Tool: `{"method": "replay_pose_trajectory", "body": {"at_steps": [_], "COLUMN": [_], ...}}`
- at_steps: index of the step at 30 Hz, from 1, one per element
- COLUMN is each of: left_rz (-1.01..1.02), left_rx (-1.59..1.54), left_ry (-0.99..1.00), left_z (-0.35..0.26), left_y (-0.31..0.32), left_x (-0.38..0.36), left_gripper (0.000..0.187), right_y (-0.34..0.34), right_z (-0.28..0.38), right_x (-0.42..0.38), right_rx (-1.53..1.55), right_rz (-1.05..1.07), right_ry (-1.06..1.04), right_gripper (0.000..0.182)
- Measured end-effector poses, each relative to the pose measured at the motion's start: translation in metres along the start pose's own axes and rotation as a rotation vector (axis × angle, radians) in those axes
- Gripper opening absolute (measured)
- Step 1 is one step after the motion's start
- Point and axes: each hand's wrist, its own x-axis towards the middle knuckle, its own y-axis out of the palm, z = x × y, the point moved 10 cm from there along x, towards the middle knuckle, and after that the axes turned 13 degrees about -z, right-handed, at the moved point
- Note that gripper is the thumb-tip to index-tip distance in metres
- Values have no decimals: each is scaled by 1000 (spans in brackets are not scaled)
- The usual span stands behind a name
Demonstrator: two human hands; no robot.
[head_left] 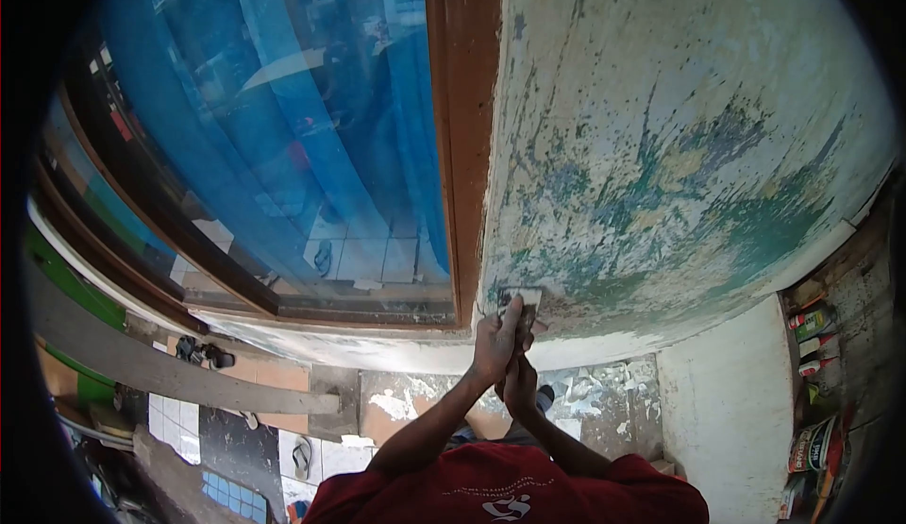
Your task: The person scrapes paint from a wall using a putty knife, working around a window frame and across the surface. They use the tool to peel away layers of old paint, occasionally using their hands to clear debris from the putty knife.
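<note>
Both my hands are together at the wall, just right of the window frame's lower corner. My left hand (497,343) is wrapped round a small flat scraper (521,295), its thumb lying along the tool. Close beneath and to the right, my right hand (519,380) is closed on the lower part of the same tool, which is mostly hidden by the fingers. The scraper's wide edge lies against the wall (651,175), where white paint is worn and patches of green and purple show.
A brown window frame (467,127) with glass and a blue curtain (283,99) stands left. A grey bench (217,382) crosses the lower left. Paint flakes litter the floor (604,406). Bottles (812,321) and a can (810,444) stand at the far right.
</note>
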Motion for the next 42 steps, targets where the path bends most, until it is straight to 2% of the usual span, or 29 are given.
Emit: {"method": "replay_pose_trajectory", "body": {"at_steps": [1, 4, 8, 9, 10, 13, 17, 20, 21, 24, 25, 28, 29, 30, 33, 35, 36, 38, 39, 40, 41, 42], "left_rz": [10, 25, 34, -16, 8, 65, -11, 71, 65, 44, 27, 79, 128, 175, 75, 47, 100, 200, 221, 169, 120, 71], "left_rx": [9, 46, -17, -53, -28, 48, -46, 2, 75, -8, -39, -5, 27, 59, -34, -62, -19, 61, 4, -10, -19, -32], "left_ry": [21, 23, -5, -47, 1, 89, -12, 67, 59, -19, -30, 10, 18, 19, -15, -3, 22, 48, 1, -11, -15, -15], "left_z": [-6, -15, -3, -4, -15, -32, -18, -33, -38, -24, -19, -29, -33, -37, -30, -30, -35, -42, -44, -39, -34, -30], "left_y": [3, 9, 4, 2, 6, 11, 6, 14, 15, 11, 10, 17, 20, 23, 17, 17, 22, 26, 28, 25, 21, 18], "left_x": [4, 2, 0, -5, -3, 1, -7, -3, -3, -6, -7, -4, -3, -7, -12, -9, -5, -2, -7, -9, -12, -13], "left_gripper": [45, 45, 43, 43, 42, 43, 46, 45, 45, 45, 45, 46, 46, 45, 45, 45, 44, 43, 45, 46, 47, 48], "right_y": [-5, -1, -1, 0, 0, 3, -4, -4, -4, -6, -9, -6, -5, -7, -11, -7, -7, -9, -10, -9, -14, -18], "right_z": [34, 26, 15, 25, 36, 18, 21, 36, 35, 29, 36, 44, 44, 32, 28, 30, 29, 43, 44, 50, 68, 67], "right_x": [0, 9, 0, 4, 6, 16, 3, 9, 13, 1, -3, 6, 8, 2, -2, 7, 6, 4, 0, 2, -8, -11], "right_rx": [-16, 131, 41, -43, -129, -49, -25, 17, -23, -53, -3, 120, 39, -15, -75, -3, 27, -56, -94, -121, -197, -162], "right_rz": [-113, -4, -32, -44, -74, 48, -60, -11, -26, -103, -151, -153, -132, -121, -168, -138, -124, -119, -122, -125, -211, -229], "right_ry": [-328, -7, -17, -178, -337, -39, -133, -76, -110, -156, -234, -195, -255, -207, -207, -136, -85, -114, -130, -166, -408, -372], "right_gripper": [29, 28, 27, 27, 27, 28, 27, 25, 23, 23, 22, 31, 31, 29, 26, 26, 26, 25, 24, 24, 24, 24]}}
